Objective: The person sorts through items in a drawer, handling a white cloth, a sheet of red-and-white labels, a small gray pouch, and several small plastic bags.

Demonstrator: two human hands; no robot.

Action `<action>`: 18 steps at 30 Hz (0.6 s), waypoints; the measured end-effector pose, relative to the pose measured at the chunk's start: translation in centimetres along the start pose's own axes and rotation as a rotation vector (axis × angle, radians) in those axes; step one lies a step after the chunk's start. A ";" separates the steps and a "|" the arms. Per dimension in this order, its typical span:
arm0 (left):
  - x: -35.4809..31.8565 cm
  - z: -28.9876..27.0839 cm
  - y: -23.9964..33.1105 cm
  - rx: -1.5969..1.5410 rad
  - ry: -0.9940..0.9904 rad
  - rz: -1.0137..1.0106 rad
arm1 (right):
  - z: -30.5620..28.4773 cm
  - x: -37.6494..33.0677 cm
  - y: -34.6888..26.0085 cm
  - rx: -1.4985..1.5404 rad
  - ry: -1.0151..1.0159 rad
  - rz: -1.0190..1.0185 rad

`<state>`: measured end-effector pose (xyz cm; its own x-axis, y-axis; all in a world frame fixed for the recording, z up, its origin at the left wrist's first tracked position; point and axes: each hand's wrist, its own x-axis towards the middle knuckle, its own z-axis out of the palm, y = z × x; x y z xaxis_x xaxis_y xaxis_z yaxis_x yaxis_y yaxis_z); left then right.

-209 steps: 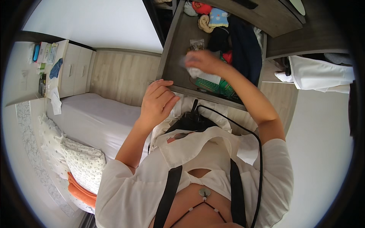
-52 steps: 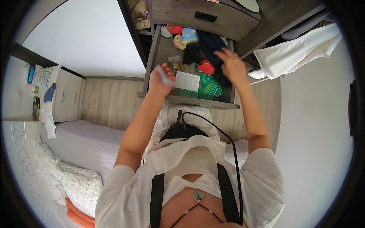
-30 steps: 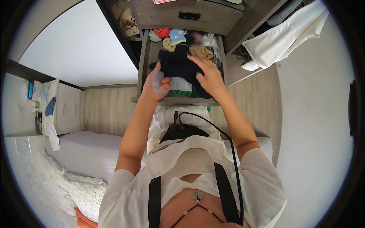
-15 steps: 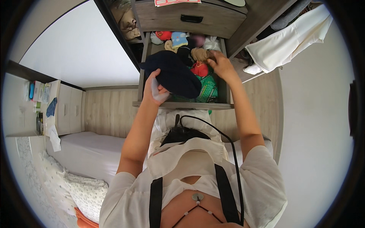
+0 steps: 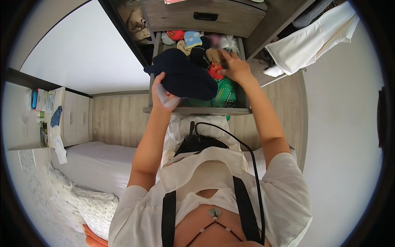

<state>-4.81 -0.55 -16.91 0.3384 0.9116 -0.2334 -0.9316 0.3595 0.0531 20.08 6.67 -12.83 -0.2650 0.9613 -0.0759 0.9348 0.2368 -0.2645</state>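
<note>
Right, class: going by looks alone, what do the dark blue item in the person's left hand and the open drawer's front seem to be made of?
Dark blue item: soft matte fabric, probably knit or fleece; it droops and folds over the left hand with no shine.
Drawer front: wood-look board with a matte grey-brown grain, possibly laminate rather than solid wood; the picture cannot settle which.

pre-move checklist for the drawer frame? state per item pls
1. Left hand grips the navy garment: ok.
2. Garment lifted off the drawer contents: cannot tell, it overlaps them.
3. Right hand is inside the open drawer, at the red item: ok.
4. Right hand holds something: cannot tell, fingers blurred.
5. Drawer contents tidy: not ok, small items are jumbled.
6. Green packet uncovered: ok.
</note>
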 end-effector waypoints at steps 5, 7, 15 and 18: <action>0.1 0.2 -0.4 0.041 0.071 0.034 | 3.4 2.4 -0.4 -0.164 -0.078 -0.040; 0.0 0.1 -0.4 0.035 0.024 0.021 | 3.8 2.9 -0.9 -0.131 -0.043 -0.047; -0.5 2.4 -0.9 0.009 0.171 0.046 | 2.5 3.5 0.5 -0.091 0.333 -0.213; -0.7 1.4 -0.8 0.013 0.137 0.043 | 1.3 5.1 -0.5 -0.138 0.360 -0.252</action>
<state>-4.08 -1.17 -15.39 0.2762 0.8906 -0.3613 -0.9428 0.3241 0.0781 18.00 11.28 -14.35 -0.4121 0.8533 0.3194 0.8809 0.4627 -0.0996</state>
